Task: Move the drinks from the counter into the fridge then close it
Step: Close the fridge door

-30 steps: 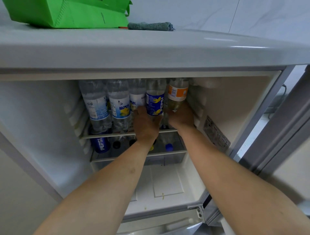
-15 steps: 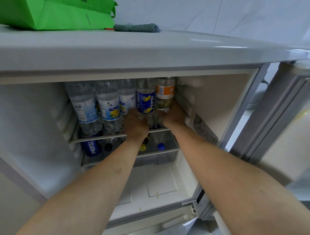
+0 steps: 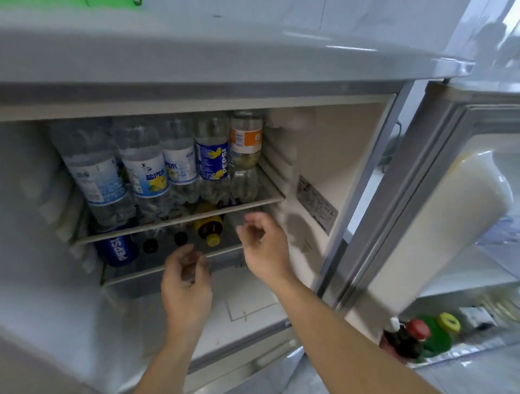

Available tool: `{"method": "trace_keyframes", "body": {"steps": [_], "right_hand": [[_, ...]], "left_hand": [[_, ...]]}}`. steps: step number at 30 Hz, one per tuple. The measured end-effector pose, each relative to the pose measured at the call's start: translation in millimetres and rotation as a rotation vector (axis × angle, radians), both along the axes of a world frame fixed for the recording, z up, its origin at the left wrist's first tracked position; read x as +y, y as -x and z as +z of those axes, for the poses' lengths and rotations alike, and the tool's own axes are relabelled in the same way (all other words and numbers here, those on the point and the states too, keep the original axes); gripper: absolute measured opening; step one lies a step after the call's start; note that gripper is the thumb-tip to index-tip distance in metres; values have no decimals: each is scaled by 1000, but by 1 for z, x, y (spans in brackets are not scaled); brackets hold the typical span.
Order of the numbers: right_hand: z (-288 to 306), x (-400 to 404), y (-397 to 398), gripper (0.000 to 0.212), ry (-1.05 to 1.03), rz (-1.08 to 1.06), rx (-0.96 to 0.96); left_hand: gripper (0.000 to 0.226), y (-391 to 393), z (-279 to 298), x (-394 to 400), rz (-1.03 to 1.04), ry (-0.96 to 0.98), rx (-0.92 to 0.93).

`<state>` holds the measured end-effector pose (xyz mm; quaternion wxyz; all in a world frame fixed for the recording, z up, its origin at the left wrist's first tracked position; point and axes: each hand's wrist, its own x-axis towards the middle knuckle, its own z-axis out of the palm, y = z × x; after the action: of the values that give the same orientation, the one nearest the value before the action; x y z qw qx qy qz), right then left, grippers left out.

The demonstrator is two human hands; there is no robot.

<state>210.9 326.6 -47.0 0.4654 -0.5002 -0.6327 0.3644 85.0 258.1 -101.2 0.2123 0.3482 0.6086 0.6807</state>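
Both forearms are bare to each hand, left hand (image 3: 185, 292) and right hand (image 3: 266, 250), unsleeved, ungloved.

Both hands, left (image 3: 187, 284) and right (image 3: 264, 247), now off the Pepsi bottle (image 3: 211, 160) and orange-labelled bottle (image 3: 245, 140), withdrawn below the shelf's (image 3: 180, 220) front edge, empty, fingers loosely curled.

pale marble-look wall (image 3: 365, 17) at 12 o'clock; green bag (image 3: 112, 2) at 11; bright daylight at 2
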Motion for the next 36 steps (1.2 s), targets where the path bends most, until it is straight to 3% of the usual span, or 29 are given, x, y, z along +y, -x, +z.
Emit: {"method": "trace_keyframes", "body": {"steps": [6, 12, 17, 22, 25, 29, 36], "right_hand": [[-49, -72, -47, 9, 191, 112, -76], [-83, -128, -118, 14, 234, 74, 57], [-114, -182, -229, 19, 337, -21, 75], [-129, -215, -376, 9, 462, -247, 171], [-122, -214, -452, 3, 494, -411, 233], [-99, -184, -522, 13, 447, -537, 262], [-31, -96, -570, 33, 330, -563, 291]], "left_hand": [[29, -29, -34, -57, 66, 100, 0], [22, -89, -53, -111, 21, 195, 10], [26, -172, -77, -158, -5, 216, -7], [28, -265, -93, -200, -21, 239, -61], [29, -302, -94, -220, -38, 287, -69], [30, -323, -93, -236, -54, 347, -53], [23, -330, -106, -235, -27, 509, -27]]}}
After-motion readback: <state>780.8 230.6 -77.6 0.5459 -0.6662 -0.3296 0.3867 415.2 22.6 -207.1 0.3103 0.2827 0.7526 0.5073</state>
